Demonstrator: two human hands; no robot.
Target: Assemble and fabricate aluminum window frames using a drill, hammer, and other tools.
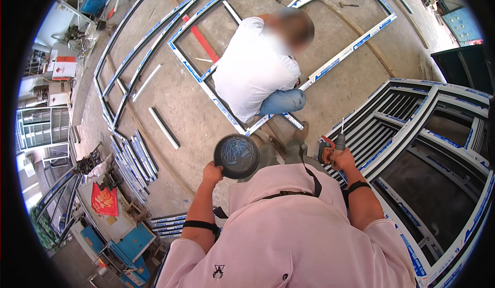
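Two hands are occupied: the left hand (212,172) has its grip closed on the near-left edge of a round black pan (238,172), and the right hand (342,160) is wrapped round a cordless drill (339,142). Whether a finger rests on the trigger cannot be told. The pan is out in front of the body, over the floor (188,120), with a loose heap of thin blue pieces (236,151) inside. Because it is held from one side only, it could tip if the wrist turns or something knocks the far rim, and the pieces would likely scatter. The drill's bit (342,124) points away from the body, just beside the stacked frames (420,107); a careless swing might scratch a profile. A co-worker (252,63) crouches close ahead at a large floor frame (335,63), so a sudden rise or a step forward risks a bump. Loose strips (164,128) on the floor could also catch a foot, with neither hand free to steady the body.
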